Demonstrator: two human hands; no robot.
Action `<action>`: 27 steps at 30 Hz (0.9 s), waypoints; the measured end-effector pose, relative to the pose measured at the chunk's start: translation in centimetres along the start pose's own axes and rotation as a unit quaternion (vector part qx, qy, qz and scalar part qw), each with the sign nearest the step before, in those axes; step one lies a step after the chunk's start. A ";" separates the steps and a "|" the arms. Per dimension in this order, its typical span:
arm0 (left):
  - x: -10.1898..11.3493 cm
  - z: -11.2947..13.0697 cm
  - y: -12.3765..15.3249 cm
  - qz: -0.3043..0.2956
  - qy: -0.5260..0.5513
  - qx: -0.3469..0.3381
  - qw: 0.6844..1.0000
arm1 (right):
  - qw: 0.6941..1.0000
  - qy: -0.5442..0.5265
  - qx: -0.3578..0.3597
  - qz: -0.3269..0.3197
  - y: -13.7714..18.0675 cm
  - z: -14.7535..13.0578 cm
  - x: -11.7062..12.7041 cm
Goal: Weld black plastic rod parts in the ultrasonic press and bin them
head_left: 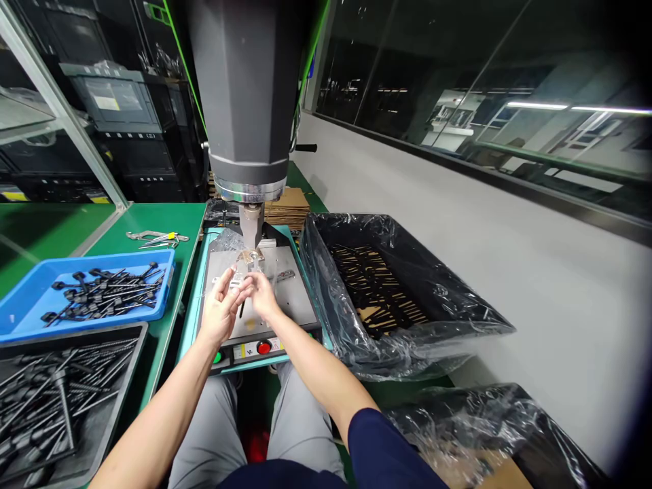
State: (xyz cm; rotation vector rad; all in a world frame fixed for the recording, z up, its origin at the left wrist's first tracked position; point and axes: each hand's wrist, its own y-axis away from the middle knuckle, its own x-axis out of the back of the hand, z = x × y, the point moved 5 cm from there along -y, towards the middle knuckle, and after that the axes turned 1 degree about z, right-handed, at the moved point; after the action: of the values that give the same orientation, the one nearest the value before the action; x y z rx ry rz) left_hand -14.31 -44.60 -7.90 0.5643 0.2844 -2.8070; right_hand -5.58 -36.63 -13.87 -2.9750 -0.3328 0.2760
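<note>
My left hand (220, 314) is raised over the grey machine plate (293, 309), its fingers bent towards the metal fixture (253, 258). A thin black rod (242, 310) pokes out below its fingertips and appears to be held there; its upper end is hidden. My right hand (263, 296) is closed at the front of the fixture, fingertips close to the left ones. What its fingers hold, if anything, is too small to make out. Directly above the fixture stands the machine's tapered metal head (251, 225).
Left are a blue tray (30, 319) and a dark tray (119, 414) of black rods with thick heads. Pliers (157, 238) lie behind. A plastic-lined black bin (407, 265) of thin black pieces stands right. A red button (263, 348) and green button (217, 357) face me.
</note>
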 end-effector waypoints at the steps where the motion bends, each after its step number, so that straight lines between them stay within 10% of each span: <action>1: 0.2 0.1 0.1 0.003 0.000 0.001 1.000 | 0.999 0.039 0.022 0.024 -0.6 -0.6 0.8; 8: 0.8 -0.2 0.1 0.013 -0.002 0.018 1.000 | 0.977 0.169 0.098 0.087 -4.4 -4.1 3.5; 27: 2.2 -1.5 -0.3 0.025 -0.033 0.034 0.999 | 0.998 -0.002 0.013 0.065 -8.3 -0.5 1.9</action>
State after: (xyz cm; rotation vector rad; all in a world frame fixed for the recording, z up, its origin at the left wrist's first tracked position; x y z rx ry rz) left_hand -15.81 -44.45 -10.08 0.4859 0.1598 -2.7882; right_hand -5.37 -28.27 -12.46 -2.9755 -0.1352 0.2964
